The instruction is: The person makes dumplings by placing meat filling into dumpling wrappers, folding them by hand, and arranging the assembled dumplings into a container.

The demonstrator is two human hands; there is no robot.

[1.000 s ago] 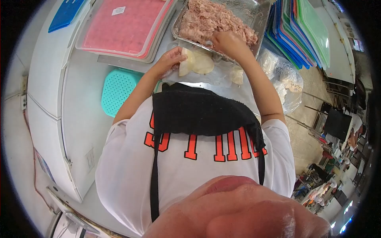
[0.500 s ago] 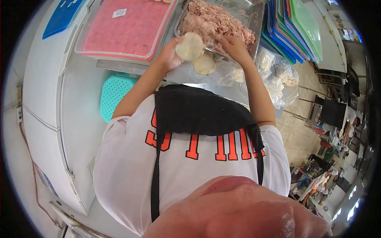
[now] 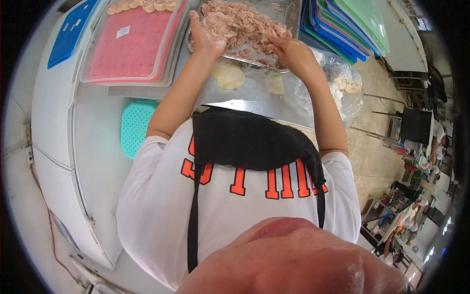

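Note:
My left hand (image 3: 204, 38) is raised over the metal tray of minced meat (image 3: 290, 19) and cups a round dough wrapper (image 3: 215, 22) in its palm. My right hand (image 3: 292, 52) is closed on a thin flat stick (image 3: 257, 34), whose tip reaches across the meat (image 3: 245, 14) to the wrapper. A small stack of loose wrappers (image 3: 229, 76) lies on the steel counter just below the tray. Another wrapper (image 3: 275, 83) lies to its right.
A pink tray (image 3: 129, 44) at the left holds a row of folded dumplings (image 3: 142, 5) at its far edge. A blue lid (image 3: 68, 29) and a teal perforated basket (image 3: 134, 126) sit further left. Stacked coloured lids (image 3: 342, 24) and a plastic bag (image 3: 342, 83) are at the right.
My left hand lifted a wrapper from the stack on the counter up over the meat tray. My right hand drew back from the meat and now points the stick at the wrapper.

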